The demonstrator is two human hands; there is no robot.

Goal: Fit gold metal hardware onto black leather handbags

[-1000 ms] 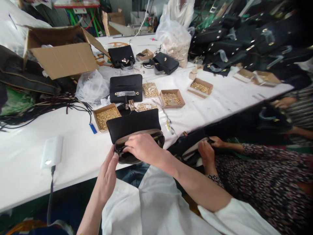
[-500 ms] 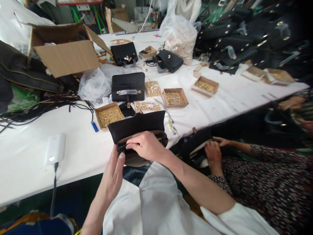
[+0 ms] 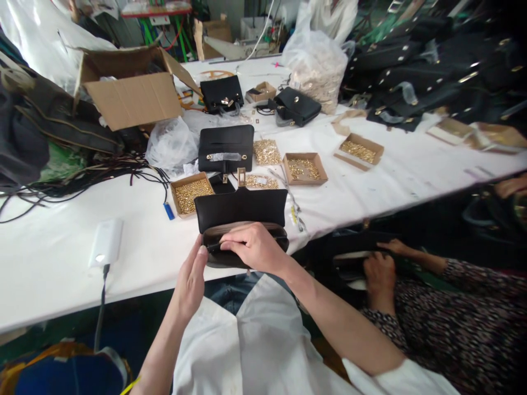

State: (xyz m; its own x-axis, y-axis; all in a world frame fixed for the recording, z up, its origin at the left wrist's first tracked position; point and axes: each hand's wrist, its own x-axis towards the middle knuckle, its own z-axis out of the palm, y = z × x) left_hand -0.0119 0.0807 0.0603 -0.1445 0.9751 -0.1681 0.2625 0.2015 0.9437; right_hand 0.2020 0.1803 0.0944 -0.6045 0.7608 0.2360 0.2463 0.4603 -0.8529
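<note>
A black handbag point(image 3: 242, 211) stands at the table's front edge with its flap raised, its beige-brown lining showing and a gold clasp plate point(image 3: 241, 176) on the flap's tab. My left hand point(image 3: 193, 274) grips the bag's left end, thumb on the near side by the opening. Inside the mouth, my right hand point(image 3: 257, 249) has thumb and fingers pinched together at the dark inner divider. Whatever lies between those fingertips is too small to make out. Just beyond the flap are a box of small gold fittings point(image 3: 191, 195) and another black bag point(image 3: 226, 147) lying flat.
More boxes of gold fittings point(image 3: 304, 169) stand to the right, beside a bagged pile of them point(image 3: 267, 152). At left are a white power bank point(image 3: 106, 241) with its cable, a blue lighter point(image 3: 168, 211) and black cords. A co-worker's hands point(image 3: 379, 271) hold a bag at right.
The view has shifted left, so the table's things appear farther right. The bag's opening is tilted a little differently, and my right fingers stay pinched inside while my left hand keeps its end.
</note>
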